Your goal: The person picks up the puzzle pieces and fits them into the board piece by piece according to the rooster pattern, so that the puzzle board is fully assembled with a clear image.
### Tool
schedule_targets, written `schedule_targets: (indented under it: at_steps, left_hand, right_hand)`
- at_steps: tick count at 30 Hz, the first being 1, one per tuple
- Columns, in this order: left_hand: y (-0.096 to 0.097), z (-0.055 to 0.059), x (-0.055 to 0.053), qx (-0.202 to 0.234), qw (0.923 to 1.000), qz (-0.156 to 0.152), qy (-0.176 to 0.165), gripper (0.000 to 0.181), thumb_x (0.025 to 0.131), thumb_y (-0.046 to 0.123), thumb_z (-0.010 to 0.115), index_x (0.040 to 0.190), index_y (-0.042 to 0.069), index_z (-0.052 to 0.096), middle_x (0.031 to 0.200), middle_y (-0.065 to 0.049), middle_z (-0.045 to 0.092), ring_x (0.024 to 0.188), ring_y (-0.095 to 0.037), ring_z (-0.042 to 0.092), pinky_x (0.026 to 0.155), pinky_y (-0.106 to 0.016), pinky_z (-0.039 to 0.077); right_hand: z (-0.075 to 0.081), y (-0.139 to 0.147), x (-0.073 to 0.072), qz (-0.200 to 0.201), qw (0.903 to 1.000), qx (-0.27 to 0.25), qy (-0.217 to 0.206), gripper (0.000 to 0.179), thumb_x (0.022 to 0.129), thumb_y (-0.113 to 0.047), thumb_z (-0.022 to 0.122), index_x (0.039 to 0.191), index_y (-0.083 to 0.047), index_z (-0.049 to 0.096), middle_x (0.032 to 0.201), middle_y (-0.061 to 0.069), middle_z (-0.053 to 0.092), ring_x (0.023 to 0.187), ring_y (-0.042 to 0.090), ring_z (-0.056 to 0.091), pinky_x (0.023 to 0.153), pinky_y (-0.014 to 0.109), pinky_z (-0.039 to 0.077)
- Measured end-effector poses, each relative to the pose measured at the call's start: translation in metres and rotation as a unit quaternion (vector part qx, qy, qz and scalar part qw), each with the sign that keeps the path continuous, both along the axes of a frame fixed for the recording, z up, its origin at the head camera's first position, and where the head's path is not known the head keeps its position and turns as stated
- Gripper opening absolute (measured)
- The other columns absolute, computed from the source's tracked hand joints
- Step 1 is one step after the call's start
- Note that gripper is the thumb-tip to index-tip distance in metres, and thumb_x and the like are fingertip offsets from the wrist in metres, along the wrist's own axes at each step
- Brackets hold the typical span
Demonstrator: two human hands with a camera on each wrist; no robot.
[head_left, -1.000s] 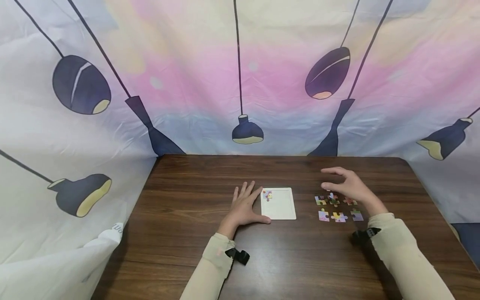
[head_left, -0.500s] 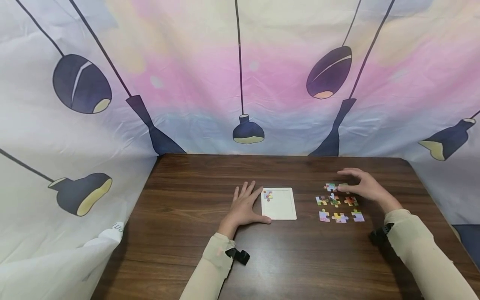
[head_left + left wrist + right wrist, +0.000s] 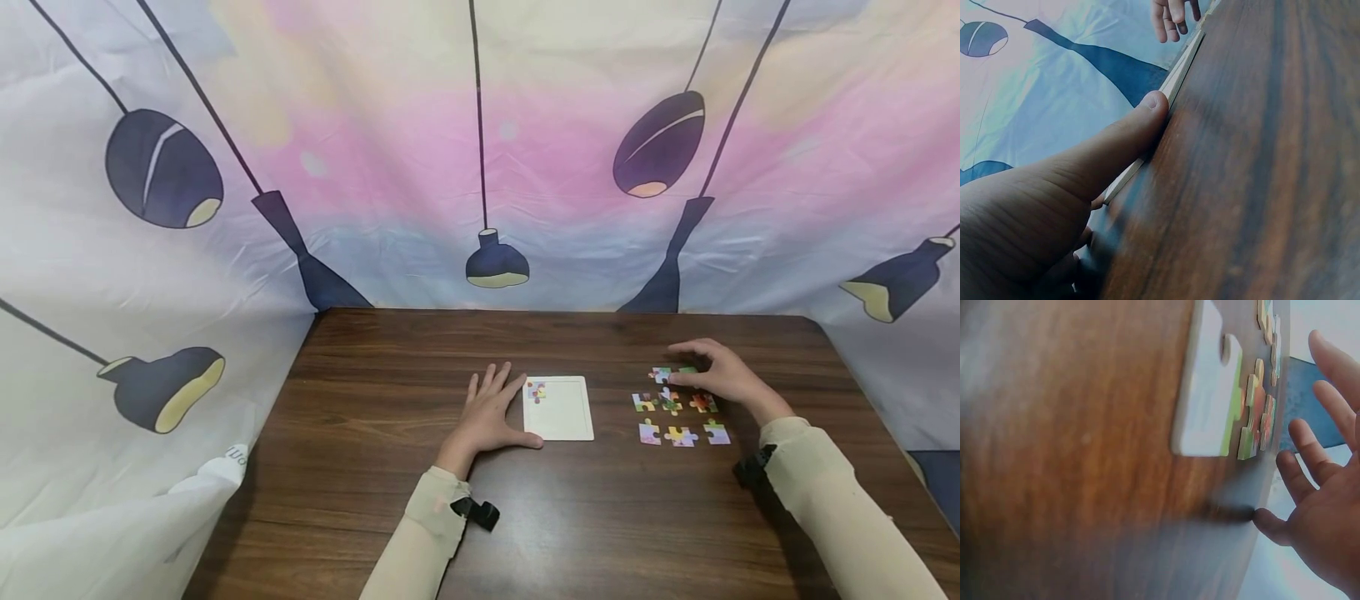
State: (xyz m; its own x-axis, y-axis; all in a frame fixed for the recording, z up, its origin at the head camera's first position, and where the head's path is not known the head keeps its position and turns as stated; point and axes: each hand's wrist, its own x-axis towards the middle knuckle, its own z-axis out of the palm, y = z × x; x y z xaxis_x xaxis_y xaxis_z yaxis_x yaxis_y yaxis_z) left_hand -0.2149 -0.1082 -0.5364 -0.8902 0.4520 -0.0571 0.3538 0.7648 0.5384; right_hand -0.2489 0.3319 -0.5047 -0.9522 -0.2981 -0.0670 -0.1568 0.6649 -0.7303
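Observation:
In the head view my left hand (image 3: 487, 412) rests beside a square white puzzle tray (image 3: 562, 414), fingers spread, thumb near its front corner. The left wrist view shows that thumb (image 3: 1119, 147) against the tray's edge (image 3: 1184, 67). A colourful jigsaw piece (image 3: 536, 392) lies in the tray's far left corner. To the right, my right hand (image 3: 726, 373) is over the back of a group of loose jigsaw pieces (image 3: 681, 437), partly covering a green one (image 3: 687, 370). Its fingers (image 3: 1313, 447) look loosely extended in the right wrist view, with nothing visibly held.
Several pieces lie in rough rows on the dark wooden table (image 3: 570, 517), a corner piece (image 3: 1207, 394) nearest the right wrist camera. A printed cloth (image 3: 390, 167) with lamp pictures hangs behind the table and along its sides.
My right hand has moved right and slightly down over the pieces, then a little back left, uncovering a back-row piece. My left hand and the tray have stayed still.

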Motion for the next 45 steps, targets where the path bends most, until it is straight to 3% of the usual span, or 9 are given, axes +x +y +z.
schedule_targets:
  at_steps: [9,17,30,40,45]
  left_hand:
    - [0.0,-0.001,0.0,-0.003,1.0,0.001,-0.001,0.12,0.072,0.065,0.09,0.168,0.022,0.033,0.177,-0.009,0.011,0.163,-0.032,-0.002,0.129,-0.056,-0.005]
    - [0.0,-0.002,0.0,0.003,1.0,0.002,0.001,0.12,0.072,0.064,0.091,0.168,0.021,0.034,0.177,-0.01,0.012,0.163,-0.032,-0.001,0.129,-0.057,-0.004]
    - [0.0,-0.001,0.001,0.009,0.9999,-0.003,0.003,0.12,0.072,0.061,0.092,0.167,0.018,0.034,0.176,-0.013,0.013,0.163,-0.035,0.0,0.129,-0.06,-0.003]
    - [0.0,0.0,-0.001,-0.003,1.0,-0.002,0.004,0.119,0.073,0.065,0.09,0.168,0.02,0.033,0.176,-0.012,0.013,0.163,-0.034,0.0,0.129,-0.059,-0.003]
    - [0.0,-0.001,-0.002,-0.005,1.0,-0.003,0.004,0.12,0.073,0.065,0.089,0.168,0.019,0.033,0.176,-0.012,0.013,0.163,-0.034,0.0,0.129,-0.059,-0.003]
  right_hand:
    - [-0.002,0.001,-0.003,0.014,0.9996,0.024,0.001,0.057,0.096,-0.029,0.081,0.142,0.0,0.065,0.144,0.029,0.048,0.127,0.05,0.048,0.098,0.071,0.044]
    - [-0.006,0.002,-0.007,0.021,0.999,0.04,0.001,0.055,0.095,-0.029,0.082,0.139,-0.002,0.067,0.144,0.031,0.046,0.132,0.058,0.037,0.099,0.087,0.013]
    - [-0.011,0.005,-0.008,0.029,0.9987,0.039,0.014,0.043,0.094,-0.023,0.083,0.129,-0.001,0.073,0.134,0.026,0.05,0.126,0.054,0.036,0.093,0.071,0.02]
    - [-0.013,0.003,-0.009,0.03,0.9972,0.053,0.043,0.036,0.094,-0.022,0.083,0.122,-0.001,0.076,0.126,0.024,0.057,0.121,0.052,0.044,0.092,0.072,0.023]
    - [-0.014,0.001,-0.01,0.029,0.9953,0.072,0.058,0.033,0.094,-0.022,0.083,0.12,-0.001,0.077,0.126,0.025,0.061,0.122,0.052,0.048,0.098,0.079,0.024]
